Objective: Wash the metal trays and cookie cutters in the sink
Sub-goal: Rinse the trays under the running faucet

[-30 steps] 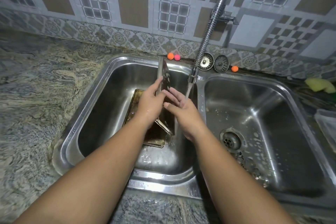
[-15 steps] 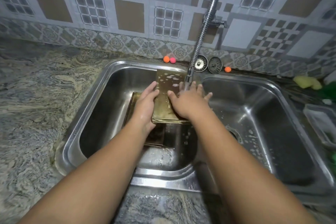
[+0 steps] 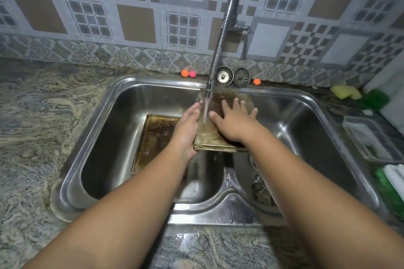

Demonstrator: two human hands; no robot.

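A stained metal tray (image 3: 209,137) is held flat above the divider of the double sink (image 3: 220,209), under running water from the flexible tap (image 3: 225,24). My left hand (image 3: 187,129) grips the tray's left edge. My right hand (image 3: 234,122) lies flat on the tray's top with fingers spread. A second stained metal tray (image 3: 155,137) lies in the bottom of the left basin, partly hidden by my left arm. I see no cookie cutters.
Two sink strainers (image 3: 232,76) and small orange and pink balls (image 3: 188,73) sit on the back ledge. A yellow sponge (image 3: 345,91), a green scrubber (image 3: 376,98) and a plastic container (image 3: 371,140) are on the right. Granite counter (image 3: 39,124) extends left.
The tray went from standing on edge in the left basin to lying flat under the tap, and has shifted right over the divider. My right hand now lies spread on its top.
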